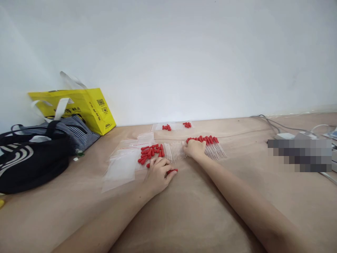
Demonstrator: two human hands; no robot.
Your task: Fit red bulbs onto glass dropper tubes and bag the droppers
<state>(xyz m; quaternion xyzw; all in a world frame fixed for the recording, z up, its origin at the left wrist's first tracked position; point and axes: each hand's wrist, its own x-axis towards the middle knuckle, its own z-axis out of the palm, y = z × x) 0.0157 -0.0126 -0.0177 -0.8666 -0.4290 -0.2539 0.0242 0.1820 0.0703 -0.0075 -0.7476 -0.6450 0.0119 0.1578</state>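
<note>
My left hand (158, 175) rests low over the table, thumb and fingers closed on a red rubber dropper bulb (172, 171). Just beyond it lies a loose pile of red dropper bulbs (150, 151). My right hand (195, 148) is curled at the row of droppers, its fingertips hidden beneath it; what they grip I cannot make out. To its left lie thin clear dropper tubes (172, 151) side by side without bulbs. On its right, droppers (214, 149) carry red bulbs at their far ends.
Clear zip bags (122, 168) overlap left of the pile. Near the wall, another bag (176, 127) has two red clusters on it. A yellow bag (92, 109), a striped bag (81, 131) and a black bag (39, 161) stand left. Cables (271, 123) and white boxes (285, 136) lie right.
</note>
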